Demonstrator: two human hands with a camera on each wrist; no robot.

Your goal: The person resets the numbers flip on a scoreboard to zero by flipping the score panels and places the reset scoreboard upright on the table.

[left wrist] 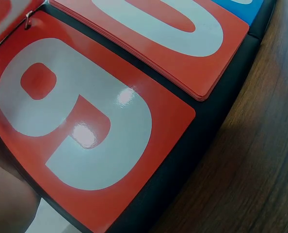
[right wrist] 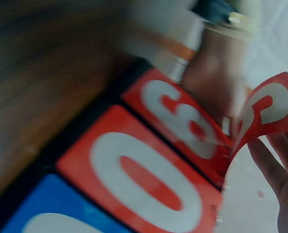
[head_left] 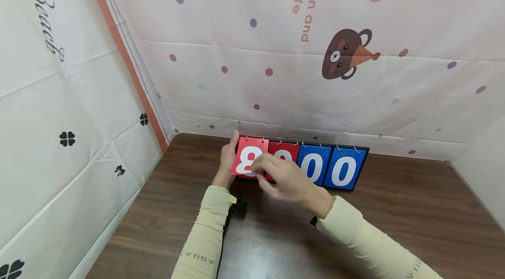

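Note:
A flip scoreboard (head_left: 343,169) with red and blue number cards on metal rings lies at the back of the table. My left hand (head_left: 227,158) grips its left end, thumb along the edge. My right hand (head_left: 289,180) pinches the lower right corner of the leftmost red number card (head_left: 247,156), which shows an 8 in the head view and stands off the board. Beneath it, the left wrist view shows a red 9 card (left wrist: 93,111) lying flat. In the right wrist view the lifted card bends upward, with fingers (right wrist: 267,162) against it.
Beside the lifted card are a red 0 card (right wrist: 149,179) and two blue cards with 0. The brown wooden table (head_left: 418,209) meets a printed cloth wall (head_left: 296,90) behind the board and another at the left.

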